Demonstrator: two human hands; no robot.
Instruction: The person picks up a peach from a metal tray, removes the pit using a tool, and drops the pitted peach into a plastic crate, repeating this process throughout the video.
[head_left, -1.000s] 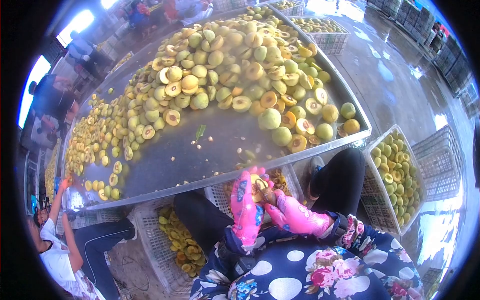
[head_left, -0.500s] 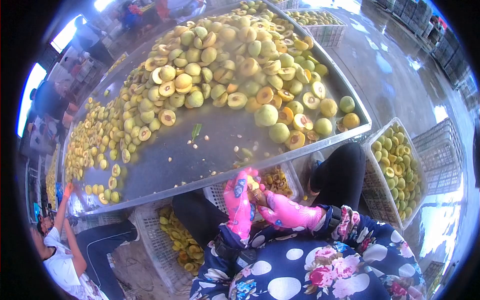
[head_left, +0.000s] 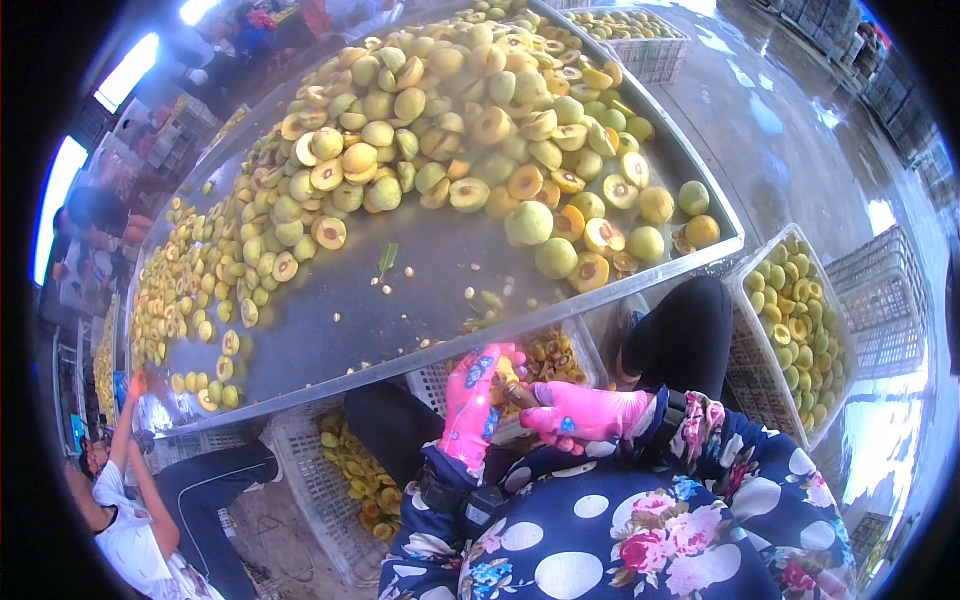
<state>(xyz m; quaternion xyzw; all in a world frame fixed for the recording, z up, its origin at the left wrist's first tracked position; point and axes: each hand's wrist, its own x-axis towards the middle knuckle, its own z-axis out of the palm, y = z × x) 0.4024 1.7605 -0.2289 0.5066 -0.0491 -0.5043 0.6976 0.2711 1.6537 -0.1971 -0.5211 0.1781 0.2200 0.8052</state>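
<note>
My left hand point(head_left: 472, 405), in a pink butterfly-print glove, is closed around a piece of yellow fruit point(head_left: 506, 372), mostly hidden by the fingers. From the right, my right hand point(head_left: 590, 412), also gloved in pink, meets it with closed fingers. A small brown object point(head_left: 522, 396) shows between the two hands at the right thumb; its kind is too small to tell. Both hands are over a white crate point(head_left: 588, 350) of cut fruit pieces, just below the metal table's front rim point(head_left: 480, 338).
Heaped on the metal table point(head_left: 400, 300) are halved and whole yellow-green fruits point(head_left: 380, 150), plus loose pits and a leaf. A full fruit crate point(head_left: 790, 330) stands at right, another point(head_left: 310, 490) at lower left. Another person point(head_left: 140, 520) sits at left, reaching to the table.
My right hand has turned so that its fingers now show below, and the brown object has shifted slightly. The left hand stays at nearly the same place. The camera view has moved slightly.
</note>
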